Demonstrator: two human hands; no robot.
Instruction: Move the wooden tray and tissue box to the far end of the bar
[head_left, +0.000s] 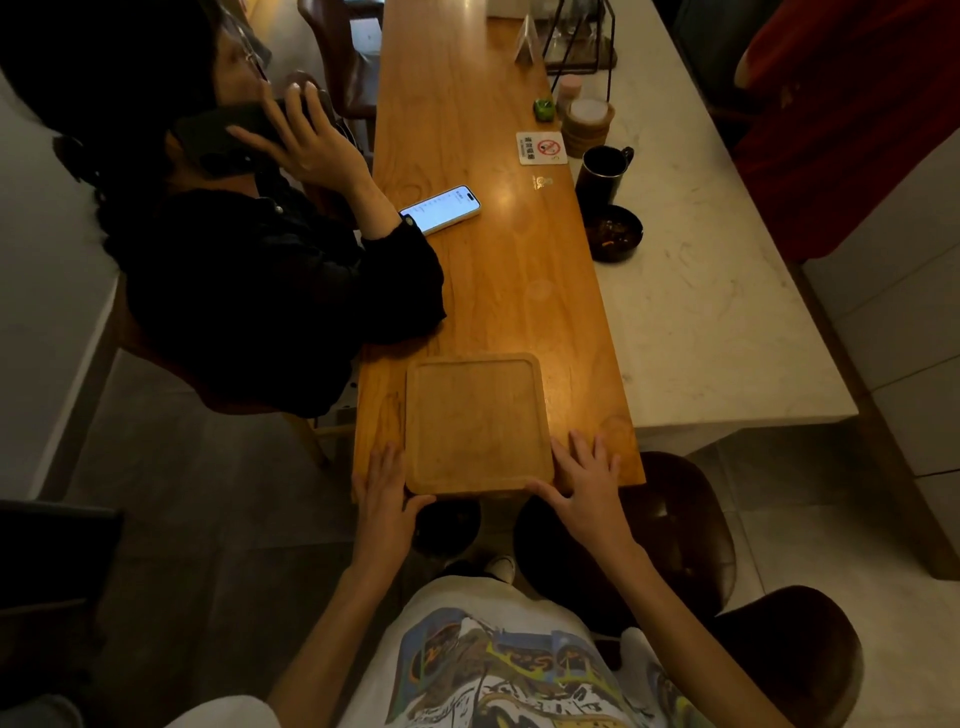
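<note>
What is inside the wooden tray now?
Nothing: the wooden tray shows only bare wood. It lies on the bar, which it covers beneath. Left hand and right hand touch its near corners.

Café: wooden bar (467, 130), no-smoking sign (541, 147), stools (675, 530).

Both bare arms extend forward from the torso. The left hand (385, 493) is flat with fingers together and pointing forward, thumb angled inward to the right. The right hand (584, 480) is flat with fingers spread, thumb angled inward to the left.
</note>
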